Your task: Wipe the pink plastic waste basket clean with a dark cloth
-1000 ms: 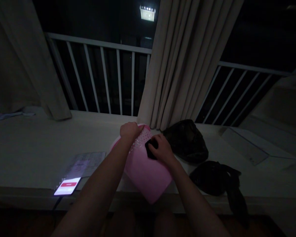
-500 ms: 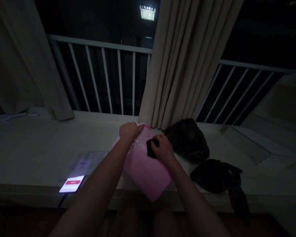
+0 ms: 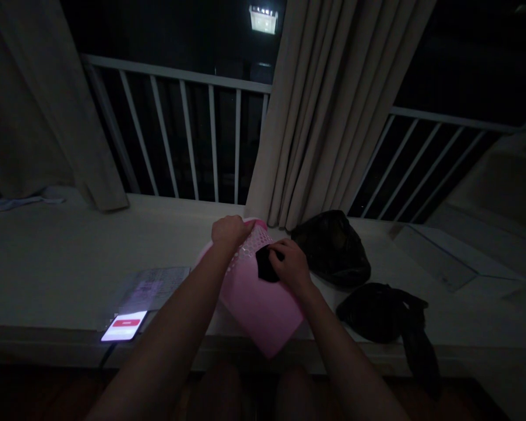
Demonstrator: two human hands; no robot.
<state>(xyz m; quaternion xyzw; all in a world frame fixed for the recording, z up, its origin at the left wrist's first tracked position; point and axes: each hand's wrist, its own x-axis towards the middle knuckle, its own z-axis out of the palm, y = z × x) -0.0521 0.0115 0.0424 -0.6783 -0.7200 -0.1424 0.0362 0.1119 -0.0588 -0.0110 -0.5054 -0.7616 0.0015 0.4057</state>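
Observation:
A pink plastic basket (image 3: 254, 310) with a honeycomb pattern of holes near its rim lies tilted on the white ledge (image 3: 70, 263). My left hand (image 3: 230, 231) is closed around the basket's rim at the far end. Pinched in my right hand (image 3: 289, 260) is a black cloth (image 3: 266, 266), which lies against the basket's pink side. To the right of this hand sits a bulky black plastic bag (image 3: 333, 248), with a smaller knotted black bag (image 3: 379, 313) nearer the front edge.
On the left, a lit phone (image 3: 125, 325) with a cable lies by the ledge's front edge, beside a sheet of paper (image 3: 153, 286). A pale box-like object (image 3: 456, 257) stands at the right. Beige curtains (image 3: 307, 117) and a white railing (image 3: 175, 76) rise behind.
The black cloth shows a larger, flatter area and reaches slightly further left under my right hand's fingers. My left hand keeps its hold on the rim.

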